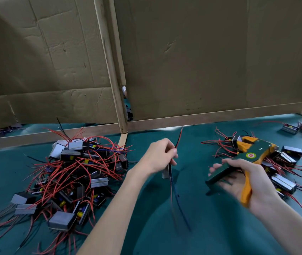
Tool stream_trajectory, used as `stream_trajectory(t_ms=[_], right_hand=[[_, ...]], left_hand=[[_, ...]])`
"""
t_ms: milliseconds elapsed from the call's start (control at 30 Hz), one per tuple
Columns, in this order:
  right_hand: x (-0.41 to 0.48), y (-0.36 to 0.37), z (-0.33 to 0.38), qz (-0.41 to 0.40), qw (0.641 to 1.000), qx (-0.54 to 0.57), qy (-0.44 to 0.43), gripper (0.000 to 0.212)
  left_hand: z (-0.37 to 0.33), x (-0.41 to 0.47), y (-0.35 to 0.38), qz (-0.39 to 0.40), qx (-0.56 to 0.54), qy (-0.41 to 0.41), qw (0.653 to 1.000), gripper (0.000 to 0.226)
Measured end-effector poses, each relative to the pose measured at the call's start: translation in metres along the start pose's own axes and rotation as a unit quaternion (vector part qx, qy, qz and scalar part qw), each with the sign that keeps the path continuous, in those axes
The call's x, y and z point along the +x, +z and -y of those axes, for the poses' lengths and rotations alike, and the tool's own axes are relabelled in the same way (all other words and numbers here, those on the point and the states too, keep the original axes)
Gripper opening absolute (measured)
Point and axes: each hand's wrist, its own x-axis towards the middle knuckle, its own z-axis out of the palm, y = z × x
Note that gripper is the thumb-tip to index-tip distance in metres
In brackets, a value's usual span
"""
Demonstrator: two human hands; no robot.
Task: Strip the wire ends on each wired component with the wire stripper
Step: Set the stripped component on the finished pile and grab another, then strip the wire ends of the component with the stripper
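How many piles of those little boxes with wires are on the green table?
3: a big pile at the left, a second pile at the right behind the wire stripper, and a small bunch far right. More may hide behind the cardboard.

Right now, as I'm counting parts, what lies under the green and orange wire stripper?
Beneath the green and orange wire stripper in the right hand: a pile of black-and-silver wired components with red leads, on teal cloth. Parts below tool and hand are hidden.
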Motion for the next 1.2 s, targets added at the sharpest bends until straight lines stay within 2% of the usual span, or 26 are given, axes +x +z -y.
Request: stream_trajectory(t_ms=[167, 300, 467, 600, 700, 867, 1067, 1200], right_hand=[[-0.010, 0.009, -0.008, 0.072, 0.996, -0.045, 0.032, 0.012], [-0.015, 0.012, -0.011, 0.108, 0.991, -0.071, 0.043, 0.026], [-0.017, 0.012, -0.011, 0.126, 0.987, -0.081, 0.048, 0.027], [-0.018, 0.013, -0.011, 0.143, 0.984, -0.090, 0.052, 0.027], [-0.020, 0.014, -0.011, 0.160, 0.981, -0.098, 0.054, 0.025], [-0.023, 0.017, -0.012, 0.187, 0.974, -0.120, 0.038, 0.021], [-0.028, 0.019, -0.011, 0.226, 0.961, -0.153, 0.034, 0.028], [-0.032, 0.022, -0.010, 0.239, 0.957, -0.162, 0.025, 0.019]], left_hand=[[0.002, 0.000, -0.012, -0.037, -0.123, -0.002, 0.992, 0.010], [0.001, 0.002, -0.012, -0.025, -0.141, -0.018, 0.989, 0.011], [-0.004, 0.000, -0.010, -0.006, -0.177, -0.015, 0.984, 0.015], [-0.012, -0.002, -0.011, 0.007, -0.219, 0.026, 0.975, 0.027], [-0.016, -0.005, -0.015, -0.008, -0.211, 0.058, 0.976, 0.031], [-0.024, -0.006, -0.021, -0.041, -0.174, 0.095, 0.979, 0.014], [-0.035, -0.012, -0.027, -0.009, -0.142, 0.113, 0.983, 0.022], [-0.044, -0.014, -0.027, -0.023, -0.137, 0.119, 0.983, 0.007]])
